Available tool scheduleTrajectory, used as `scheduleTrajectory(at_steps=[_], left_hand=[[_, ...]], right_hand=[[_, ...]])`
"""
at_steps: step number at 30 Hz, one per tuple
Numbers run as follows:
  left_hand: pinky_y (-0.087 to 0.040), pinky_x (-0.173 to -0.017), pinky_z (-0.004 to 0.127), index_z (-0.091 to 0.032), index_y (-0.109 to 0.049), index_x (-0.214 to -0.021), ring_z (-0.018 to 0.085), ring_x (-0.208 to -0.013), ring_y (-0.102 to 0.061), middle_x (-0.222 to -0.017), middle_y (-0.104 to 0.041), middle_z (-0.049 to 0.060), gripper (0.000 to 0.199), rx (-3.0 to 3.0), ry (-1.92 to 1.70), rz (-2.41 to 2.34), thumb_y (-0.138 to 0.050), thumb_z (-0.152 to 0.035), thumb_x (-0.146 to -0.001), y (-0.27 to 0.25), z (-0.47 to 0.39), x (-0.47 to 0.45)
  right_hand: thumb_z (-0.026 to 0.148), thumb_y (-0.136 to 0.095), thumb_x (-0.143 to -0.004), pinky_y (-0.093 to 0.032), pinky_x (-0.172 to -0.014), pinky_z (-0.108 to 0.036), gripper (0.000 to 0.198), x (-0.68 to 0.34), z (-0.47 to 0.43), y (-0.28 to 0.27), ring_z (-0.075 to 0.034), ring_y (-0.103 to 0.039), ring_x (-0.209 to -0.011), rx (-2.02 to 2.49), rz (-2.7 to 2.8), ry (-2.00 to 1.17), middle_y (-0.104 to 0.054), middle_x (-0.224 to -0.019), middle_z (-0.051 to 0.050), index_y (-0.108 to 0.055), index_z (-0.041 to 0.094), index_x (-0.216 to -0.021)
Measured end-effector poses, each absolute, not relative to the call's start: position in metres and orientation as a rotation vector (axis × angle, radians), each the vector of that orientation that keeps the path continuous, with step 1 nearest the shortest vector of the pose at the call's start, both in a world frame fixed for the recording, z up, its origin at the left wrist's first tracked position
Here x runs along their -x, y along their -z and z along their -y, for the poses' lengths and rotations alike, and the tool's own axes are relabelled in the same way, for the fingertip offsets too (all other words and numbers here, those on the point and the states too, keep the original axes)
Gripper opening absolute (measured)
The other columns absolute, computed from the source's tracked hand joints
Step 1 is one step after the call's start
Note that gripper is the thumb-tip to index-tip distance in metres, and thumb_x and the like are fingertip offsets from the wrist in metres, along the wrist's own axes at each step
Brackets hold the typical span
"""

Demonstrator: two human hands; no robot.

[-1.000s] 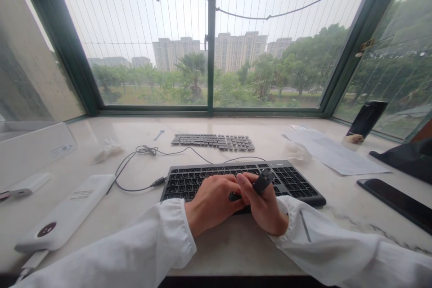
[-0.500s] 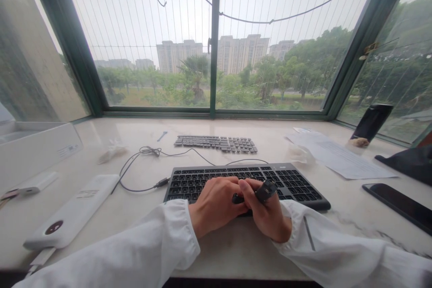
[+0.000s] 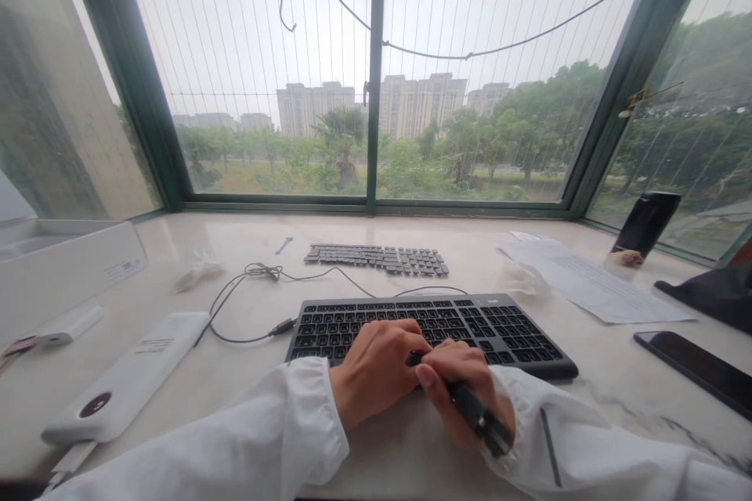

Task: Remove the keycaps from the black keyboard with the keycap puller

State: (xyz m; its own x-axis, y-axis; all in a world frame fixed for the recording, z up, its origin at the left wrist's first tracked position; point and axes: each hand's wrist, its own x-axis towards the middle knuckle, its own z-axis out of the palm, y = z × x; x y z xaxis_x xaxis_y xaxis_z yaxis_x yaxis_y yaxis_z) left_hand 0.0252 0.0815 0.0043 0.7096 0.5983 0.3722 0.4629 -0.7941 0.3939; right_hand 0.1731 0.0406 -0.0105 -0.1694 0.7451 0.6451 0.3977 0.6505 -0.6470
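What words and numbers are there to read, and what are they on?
Nothing here reads clearly enough to quote.
White power bank: marks on its round screen and small print, too blurred.
White box: label too small.
Paper sheet: print too faint.
Keyboard: pale mark on its far edge, too small.

The one head-worn camera looks forward and down, with the keyboard [image 3: 450, 322] close by at lower centre and the window [image 3: 377, 78] farther off across the upper half.
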Motion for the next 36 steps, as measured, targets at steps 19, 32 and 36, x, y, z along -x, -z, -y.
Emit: scheduleTrajectory(at_steps=[19, 32, 36], left_hand=[[-0.047, -0.058, 0.025, -0.021, -0.069, -0.094, 0.013, -0.063, -0.06, -0.093, -0.066, 0.003, 0.026, -2.81, -0.945, -1.129, -0.053, -0.04, -0.086, -0.008, -0.089, -0.025], [-0.046, -0.064, 0.025, -0.021, -0.065, -0.095, 0.014, -0.069, -0.062, -0.091, -0.065, 0.002, 0.018, -2.785, -0.944, -1.183, -0.055, -0.032, -0.085, -0.012, -0.096, -0.023], [-0.047, -0.071, 0.026, -0.022, -0.064, -0.092, 0.015, -0.074, -0.063, -0.091, -0.067, 0.001, 0.013, -2.728, -0.971, -1.091, -0.058, -0.029, -0.084, -0.01, -0.1, -0.023]], right_hand=[[0.048, -0.057, -0.081, -0.026, -0.05, -0.024, 0.041, -0.225, -0.097, -0.03, -0.011, -0.037, -0.052, 1.198, 1.804, -0.479, -0.045, -0.051, 0.003, -0.055, 0.017, -0.054], [0.049, -0.051, -0.083, -0.029, -0.052, -0.021, 0.041, -0.227, -0.101, -0.023, -0.009, -0.036, -0.054, 1.088, 2.132, -0.68, -0.044, -0.056, 0.004, -0.06, 0.015, -0.063], [0.049, -0.053, -0.082, -0.029, -0.053, -0.021, 0.04, -0.227, -0.104, -0.022, -0.009, -0.038, -0.056, 1.133, 2.169, -0.679, -0.045, -0.057, 0.003, -0.06, 0.014, -0.065]])
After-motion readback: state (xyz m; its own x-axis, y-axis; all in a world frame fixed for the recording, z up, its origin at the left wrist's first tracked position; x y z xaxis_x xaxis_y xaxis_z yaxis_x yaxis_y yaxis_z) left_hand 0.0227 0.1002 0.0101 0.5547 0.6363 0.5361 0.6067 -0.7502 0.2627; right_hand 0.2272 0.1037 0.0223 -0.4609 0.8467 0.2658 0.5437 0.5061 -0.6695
